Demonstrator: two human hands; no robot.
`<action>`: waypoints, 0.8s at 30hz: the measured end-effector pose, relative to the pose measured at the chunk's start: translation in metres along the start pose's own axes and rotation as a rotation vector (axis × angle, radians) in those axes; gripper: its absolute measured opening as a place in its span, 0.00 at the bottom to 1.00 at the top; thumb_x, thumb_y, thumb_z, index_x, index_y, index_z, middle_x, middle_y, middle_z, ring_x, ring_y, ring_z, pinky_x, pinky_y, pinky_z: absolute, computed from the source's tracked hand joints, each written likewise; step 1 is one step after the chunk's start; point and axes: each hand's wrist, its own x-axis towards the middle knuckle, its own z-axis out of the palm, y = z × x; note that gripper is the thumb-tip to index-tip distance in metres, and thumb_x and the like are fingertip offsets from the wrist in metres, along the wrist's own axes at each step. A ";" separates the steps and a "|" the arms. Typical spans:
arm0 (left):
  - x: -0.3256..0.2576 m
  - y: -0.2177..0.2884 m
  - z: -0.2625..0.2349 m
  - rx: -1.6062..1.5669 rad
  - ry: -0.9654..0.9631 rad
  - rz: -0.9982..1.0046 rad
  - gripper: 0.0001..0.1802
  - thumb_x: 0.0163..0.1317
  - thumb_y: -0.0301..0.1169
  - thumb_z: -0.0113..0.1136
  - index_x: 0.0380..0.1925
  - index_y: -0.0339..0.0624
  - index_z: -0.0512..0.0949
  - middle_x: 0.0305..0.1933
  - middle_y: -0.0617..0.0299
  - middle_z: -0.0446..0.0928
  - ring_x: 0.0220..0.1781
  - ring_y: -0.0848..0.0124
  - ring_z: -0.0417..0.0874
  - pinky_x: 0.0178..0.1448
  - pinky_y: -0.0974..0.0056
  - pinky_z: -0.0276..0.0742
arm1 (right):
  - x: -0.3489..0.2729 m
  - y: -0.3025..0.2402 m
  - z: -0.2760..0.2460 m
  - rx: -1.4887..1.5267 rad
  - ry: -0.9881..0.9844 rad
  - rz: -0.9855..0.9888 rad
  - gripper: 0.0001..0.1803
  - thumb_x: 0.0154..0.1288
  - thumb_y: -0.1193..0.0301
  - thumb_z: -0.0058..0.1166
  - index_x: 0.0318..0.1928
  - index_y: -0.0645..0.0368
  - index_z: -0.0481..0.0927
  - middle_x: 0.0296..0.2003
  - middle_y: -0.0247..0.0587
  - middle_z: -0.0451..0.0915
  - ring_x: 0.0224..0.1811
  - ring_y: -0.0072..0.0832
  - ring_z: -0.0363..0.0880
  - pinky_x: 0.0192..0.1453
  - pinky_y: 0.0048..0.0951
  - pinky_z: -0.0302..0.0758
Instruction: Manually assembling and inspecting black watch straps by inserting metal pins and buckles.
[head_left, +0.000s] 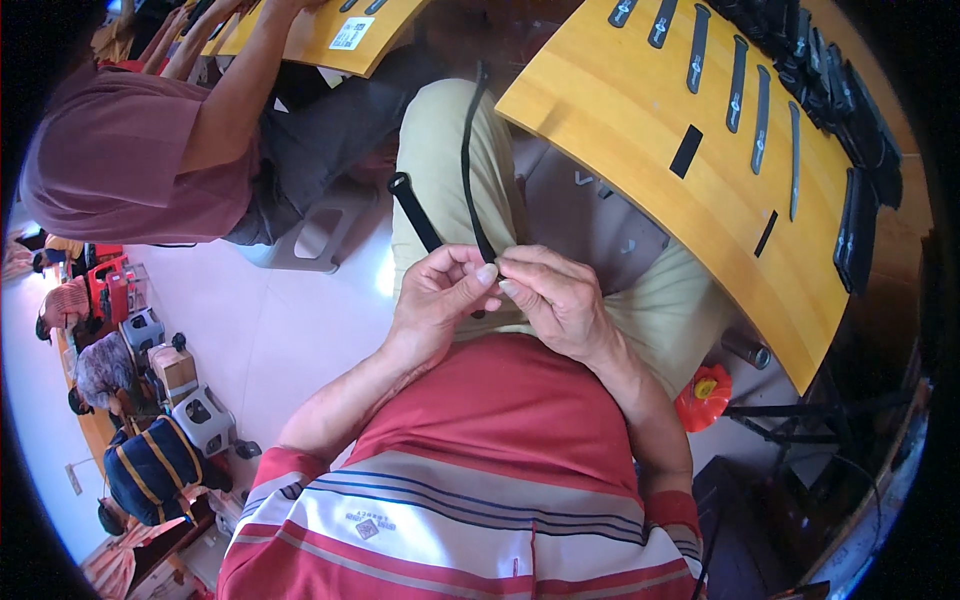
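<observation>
Over my lap, both hands meet with their fingertips pinched together. A black strap (416, 213) with a slotted, rounded end sticks up out of my left hand (440, 302), whose fingers are closed round it. From between the two hands rises a longer black strap (467, 160), seen nearly edge-on and curving upward. My right hand (562, 298) pinches its lower end between thumb and forefinger, touching the left fingertips. The fingers hide where the straps meet, so I cannot tell whether they are joined.
At the upper right, a yellow wooden table (600, 110) bears several dark straps (737, 85) in a row, small black strips (686, 151) and black bundles (855, 230). A person (130, 150) sits at the left by another yellow table. A red object (705, 400) lies below the table's edge.
</observation>
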 end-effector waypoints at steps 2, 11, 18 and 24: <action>0.000 -0.001 -0.001 -0.003 0.010 0.001 0.09 0.68 0.28 0.61 0.45 0.37 0.77 0.38 0.62 0.81 0.39 0.76 0.83 0.42 0.70 0.84 | 0.005 -0.004 -0.004 0.047 -0.053 0.013 0.09 0.64 0.77 0.60 0.43 0.68 0.82 0.40 0.50 0.81 0.39 0.41 0.84 0.42 0.33 0.80; -0.002 -0.010 -0.014 0.046 -0.036 -0.028 0.09 0.67 0.27 0.62 0.44 0.35 0.77 0.35 0.62 0.81 0.36 0.77 0.82 0.41 0.71 0.84 | 0.002 -0.001 -0.005 0.118 -0.182 0.107 0.08 0.62 0.79 0.60 0.41 0.69 0.83 0.38 0.50 0.81 0.39 0.41 0.84 0.42 0.33 0.79; -0.003 -0.007 -0.016 0.058 -0.063 -0.050 0.08 0.67 0.28 0.62 0.43 0.35 0.77 0.34 0.63 0.80 0.35 0.78 0.81 0.38 0.73 0.80 | 0.002 0.003 -0.005 0.125 -0.188 0.089 0.06 0.62 0.81 0.60 0.40 0.68 0.82 0.37 0.46 0.82 0.37 0.36 0.83 0.40 0.29 0.78; -0.004 -0.009 -0.020 0.043 -0.098 -0.066 0.09 0.68 0.29 0.62 0.44 0.35 0.77 0.35 0.63 0.81 0.36 0.78 0.82 0.39 0.73 0.80 | 0.000 0.004 -0.005 0.175 -0.211 0.096 0.07 0.62 0.81 0.60 0.41 0.68 0.82 0.37 0.46 0.82 0.38 0.35 0.83 0.41 0.29 0.78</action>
